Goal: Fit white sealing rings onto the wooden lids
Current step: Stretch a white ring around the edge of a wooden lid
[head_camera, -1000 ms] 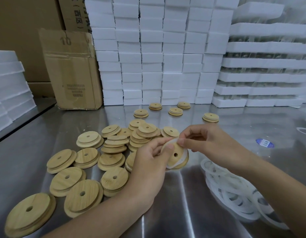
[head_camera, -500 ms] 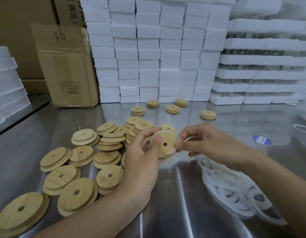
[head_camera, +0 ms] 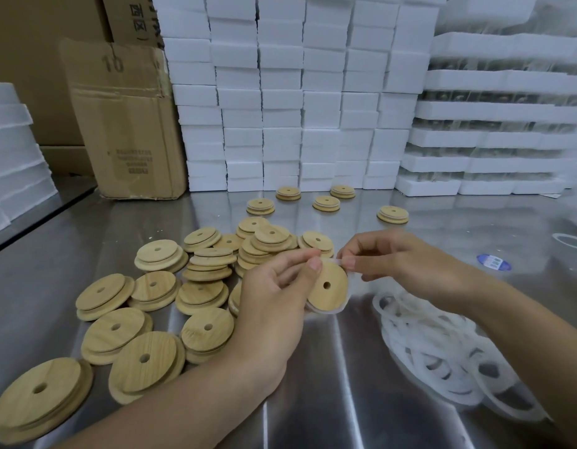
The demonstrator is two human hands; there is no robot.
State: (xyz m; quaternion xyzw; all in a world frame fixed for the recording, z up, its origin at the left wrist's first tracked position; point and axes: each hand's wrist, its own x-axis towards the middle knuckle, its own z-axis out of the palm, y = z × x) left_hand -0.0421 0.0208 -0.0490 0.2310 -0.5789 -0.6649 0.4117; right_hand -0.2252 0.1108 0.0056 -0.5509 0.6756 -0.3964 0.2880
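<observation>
My left hand [head_camera: 274, 296] holds a round wooden lid [head_camera: 327, 288] with a centre hole, tilted on edge above the steel table. A white sealing ring [head_camera: 329, 311] sits partly around the lid's rim. My right hand [head_camera: 390, 260] pinches the ring's top edge next to my left thumb. A heap of loose white rings [head_camera: 442, 348] lies under my right forearm. A pile of bare wooden lids [head_camera: 170, 299] spreads to the left. Several lids with rings [head_camera: 326, 202] lie apart at the back.
A steel table [head_camera: 329, 400] carries everything. White foam boxes [head_camera: 297, 102] are stacked along the back and right. A cardboard box [head_camera: 125, 124] stands at the back left. A blue sticker [head_camera: 493, 262] and one stray ring [head_camera: 570, 241] lie at the right.
The lid has turned in my left hand and my right hand has worked the ring further around its rim. The view has shifted slightly.
</observation>
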